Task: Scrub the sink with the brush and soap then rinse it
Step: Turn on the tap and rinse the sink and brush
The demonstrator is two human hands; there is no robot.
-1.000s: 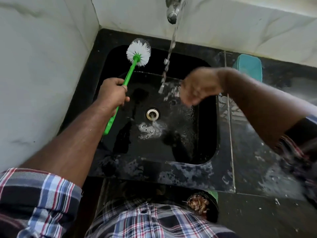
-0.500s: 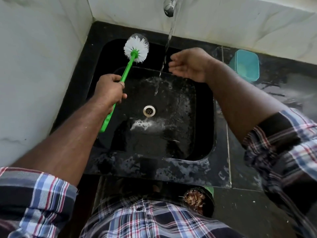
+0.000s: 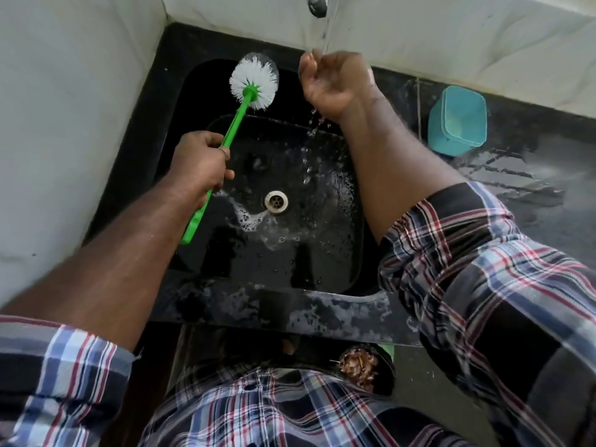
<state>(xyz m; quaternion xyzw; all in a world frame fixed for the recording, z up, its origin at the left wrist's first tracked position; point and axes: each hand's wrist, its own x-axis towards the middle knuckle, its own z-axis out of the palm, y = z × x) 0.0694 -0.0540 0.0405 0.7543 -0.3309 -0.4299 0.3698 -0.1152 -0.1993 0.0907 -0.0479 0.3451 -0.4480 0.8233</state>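
The black sink (image 3: 322, 295) is wet, with a little foam beside its metal drain (image 3: 276, 202). My left hand (image 3: 200, 162) grips the green handle of the brush (image 3: 238, 117), whose round white bristle head is raised over the sink's far left corner. My right hand (image 3: 332, 82) is cupped under the stream of water falling from the tap (image 3: 317, 4), fingers loosely curled and holding nothing. Water drips from it into the basin.
A teal plastic container (image 3: 458, 121) stands on the wet black counter (image 3: 532, 188) right of the sink. White walls close in on the left and behind. A dark bin holding brown scraps (image 3: 361, 369) sits on the floor below the sink's front edge.
My right hand has risen from low over the basin up under the tap's stream. My left hand and the brush have hardly moved.
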